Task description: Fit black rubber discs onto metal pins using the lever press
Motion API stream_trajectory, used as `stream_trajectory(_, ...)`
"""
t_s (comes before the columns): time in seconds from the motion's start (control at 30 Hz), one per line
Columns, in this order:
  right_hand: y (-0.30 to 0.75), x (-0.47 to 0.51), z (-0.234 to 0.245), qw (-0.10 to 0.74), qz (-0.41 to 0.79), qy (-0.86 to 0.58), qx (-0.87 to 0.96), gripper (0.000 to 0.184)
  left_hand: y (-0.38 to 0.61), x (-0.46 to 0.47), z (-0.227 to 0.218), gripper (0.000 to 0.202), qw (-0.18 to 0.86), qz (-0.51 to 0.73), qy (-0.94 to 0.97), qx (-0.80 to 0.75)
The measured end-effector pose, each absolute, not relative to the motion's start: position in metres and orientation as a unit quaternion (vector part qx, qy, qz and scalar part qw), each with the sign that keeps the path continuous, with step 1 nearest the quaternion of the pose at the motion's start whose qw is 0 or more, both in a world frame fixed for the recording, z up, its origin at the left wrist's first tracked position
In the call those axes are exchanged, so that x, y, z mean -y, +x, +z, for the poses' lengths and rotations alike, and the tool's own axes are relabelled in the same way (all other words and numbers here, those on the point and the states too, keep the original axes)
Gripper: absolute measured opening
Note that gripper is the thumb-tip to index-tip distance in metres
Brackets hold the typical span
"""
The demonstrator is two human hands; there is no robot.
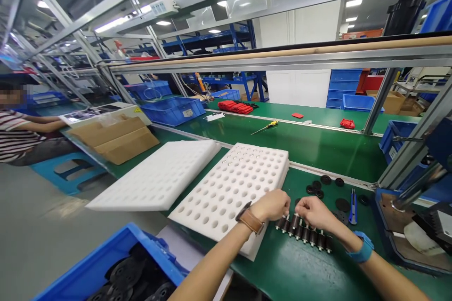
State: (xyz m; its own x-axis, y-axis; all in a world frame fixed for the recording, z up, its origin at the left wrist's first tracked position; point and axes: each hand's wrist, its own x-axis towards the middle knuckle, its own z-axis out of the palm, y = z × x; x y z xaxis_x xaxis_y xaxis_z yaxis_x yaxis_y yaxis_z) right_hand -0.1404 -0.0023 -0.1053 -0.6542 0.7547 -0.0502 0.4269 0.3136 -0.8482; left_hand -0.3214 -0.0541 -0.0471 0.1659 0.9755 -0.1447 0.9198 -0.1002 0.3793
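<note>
A row of several small dark cylinders with pale pin ends (305, 235) lies on the green bench top, just in front of my hands. My left hand (273, 205), with a brown-strapped watch on the wrist, is closed in a pinch at the row's left end; what sits between its fingertips is hidden. My right hand (313, 211), above a blue wristband, pinches the upper end of one dark cylinder (295, 221), which stands a little higher than its neighbours. Beside my left hand is a white foam tray (226, 197) with rows of round holes; small pieces sit in some far holes.
Black discs (325, 179) and a blue utility knife (353, 208) lie right of my hands. A second foam sheet (155, 174), cardboard (120, 141) and a blue bin (173, 111) are leftward. A bin of black parts (134, 235) stands below. A person (21, 131) sits far left.
</note>
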Motion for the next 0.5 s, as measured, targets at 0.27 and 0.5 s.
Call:
stream_trajectory(0.27,-0.149,0.006,-0.12,0.178,0.375,-0.386,0.824,0.017,-0.309,0.067,-0.055,0.012,0.147,0.088,0.701,-0.692)
stream_trajectory(0.5,-0.19,-0.033,-0.084,0.235,0.293,-0.34,0.862,0.023,-0.402,0.05,-0.026,0.017,0.03,0.202,0.585,-0.785)
